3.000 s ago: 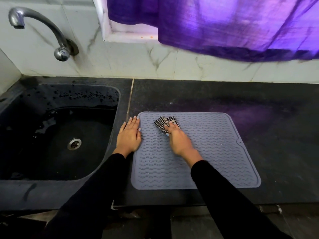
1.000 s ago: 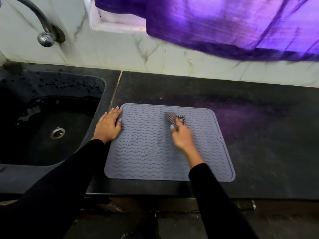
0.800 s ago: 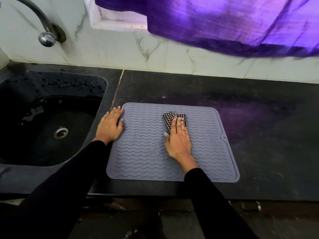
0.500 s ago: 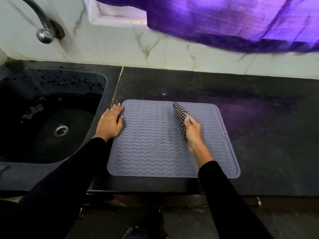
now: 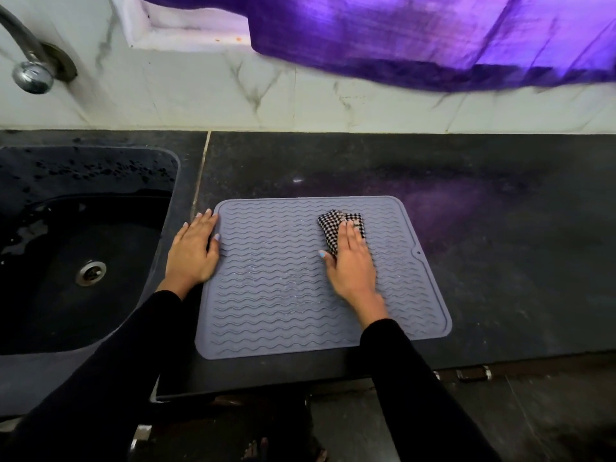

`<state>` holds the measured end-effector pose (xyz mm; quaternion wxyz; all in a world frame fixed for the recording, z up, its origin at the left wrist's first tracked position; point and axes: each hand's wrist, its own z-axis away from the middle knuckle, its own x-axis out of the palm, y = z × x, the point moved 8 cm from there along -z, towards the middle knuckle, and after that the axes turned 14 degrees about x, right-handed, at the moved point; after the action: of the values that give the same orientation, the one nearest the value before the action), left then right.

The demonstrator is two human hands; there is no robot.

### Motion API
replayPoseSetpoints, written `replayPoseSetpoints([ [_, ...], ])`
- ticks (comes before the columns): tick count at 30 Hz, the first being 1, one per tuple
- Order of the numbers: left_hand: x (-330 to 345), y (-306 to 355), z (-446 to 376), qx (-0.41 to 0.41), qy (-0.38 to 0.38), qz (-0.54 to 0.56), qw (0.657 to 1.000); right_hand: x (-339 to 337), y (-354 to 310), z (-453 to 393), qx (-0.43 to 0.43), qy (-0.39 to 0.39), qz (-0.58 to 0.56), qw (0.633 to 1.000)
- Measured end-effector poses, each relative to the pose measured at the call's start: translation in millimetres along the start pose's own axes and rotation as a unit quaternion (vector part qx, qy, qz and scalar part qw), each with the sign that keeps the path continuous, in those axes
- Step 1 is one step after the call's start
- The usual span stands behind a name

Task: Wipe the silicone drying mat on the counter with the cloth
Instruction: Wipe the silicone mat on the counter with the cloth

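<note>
A grey silicone drying mat [image 5: 283,295] with wavy ridges lies flat on the dark counter [image 5: 500,245]. My right hand [image 5: 350,261] lies palm down on a small black-and-white checked cloth [image 5: 333,223], pressing it onto the mat's upper right part with straight fingers. Most of the cloth is hidden under the fingers. My left hand [image 5: 195,250] rests flat on the mat's left edge, fingers straight, holding it in place.
A black sink [image 5: 66,261] with a wet basin and drain sits to the left, a metal tap [image 5: 30,68] above it. A purple curtain [image 5: 433,38] hangs over the tiled back wall. The counter's front edge runs just below the mat.
My right hand has turned from its edge to flat on the cloth, which is spread wider under the fingers again. The left hand has stayed on the mat's left edge.
</note>
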<state>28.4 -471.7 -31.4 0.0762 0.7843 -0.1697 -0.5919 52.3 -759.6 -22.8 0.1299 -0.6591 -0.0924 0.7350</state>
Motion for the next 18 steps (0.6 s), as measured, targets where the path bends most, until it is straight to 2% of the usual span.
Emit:
replayPoseSetpoints([
  [6, 3.0, -2.0, 0.4, 0.003, -0.004, -0.005, 1.000, -1.2, 4.4, -5.8, -0.001, 0.006, -0.044, 0.999],
  [8, 2.0, -1.0, 0.5, 0.004, -0.003, -0.005, 1.000, -9.2, 6.0, -3.7, 0.004, -0.010, -0.123, 0.992],
  [10, 1.5, 0.1, 0.9, 0.004, -0.004, -0.004, 1.000, -19.8, 13.5, -6.1, 0.045, -0.039, -0.253, 0.966],
  [11, 1.0, 0.1, 0.9, 0.004, -0.004, -0.003, 1.000, -22.5, 19.3, -11.9, 0.079, -0.057, -0.328, 0.940],
  [12, 0.9, 0.4, 1.1, 0.004, -0.005, -0.002, 1.000, -24.8, 26.7, -16.9, 0.119, -0.076, -0.418, 0.898],
  [14, 1.0, -0.1, 1.3, 0.004, -0.008, -0.002, 1.000, -29.7, 41.5, -22.5, 0.204, -0.098, -0.584, 0.779],
  [15, 1.3, -0.3, 1.3, 0.004, -0.008, -0.001, 1.000, -35.4, 50.1, -23.3, 0.233, -0.080, -0.619, 0.746],
  [16, 1.2, 0.0, 1.3, 0.004, -0.008, -0.001, 1.000, -46.7, 56.9, -21.8, 0.240, -0.045, -0.607, 0.756],
  [18, 0.4, 0.8, 0.6, 0.002, -0.005, 0.000, 1.000, -77.7, 61.0, -14.8, 0.192, 0.059, -0.496, 0.845],
])
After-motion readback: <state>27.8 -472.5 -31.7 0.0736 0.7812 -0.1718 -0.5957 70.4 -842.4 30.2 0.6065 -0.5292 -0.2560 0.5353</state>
